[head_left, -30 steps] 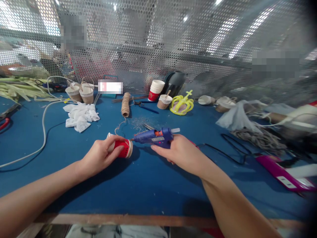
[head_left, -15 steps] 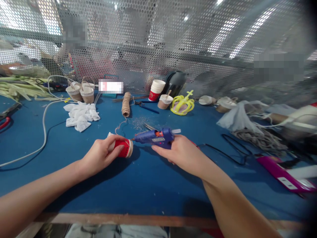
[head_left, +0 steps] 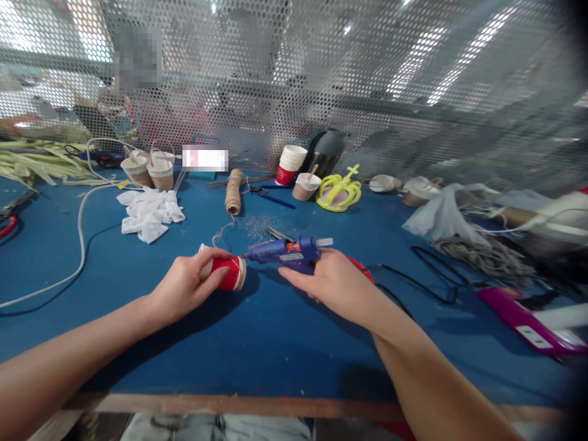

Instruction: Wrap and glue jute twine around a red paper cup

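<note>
My left hand [head_left: 190, 282] is closed round a red and white paper cup [head_left: 228, 275], which lies tilted on its side just above the table. Some twine runs round the end of the cup facing right. A blue hot glue gun [head_left: 287, 253] is gripped in my right hand [head_left: 337, 282], its nozzle at the upper edge of that cup end. A clear glue stick sticks out of the gun's back. From the cup a thin strand leads up to a roll of twine [head_left: 234, 193]. Partly behind the glue gun lie scissors [head_left: 278, 234].
Wrapped small cups [head_left: 160, 176] and crumpled white cloth [head_left: 151, 214] are at the back left. Stacked paper cups [head_left: 291, 164], pliers [head_left: 275, 199] and a yellow crown-shaped frame [head_left: 339, 195] stand behind. To the right lie black cable and a purple power strip [head_left: 523, 321].
The glue gun has shifted very slightly left along with my right hand. My left hand and the cup have hardly moved.
</note>
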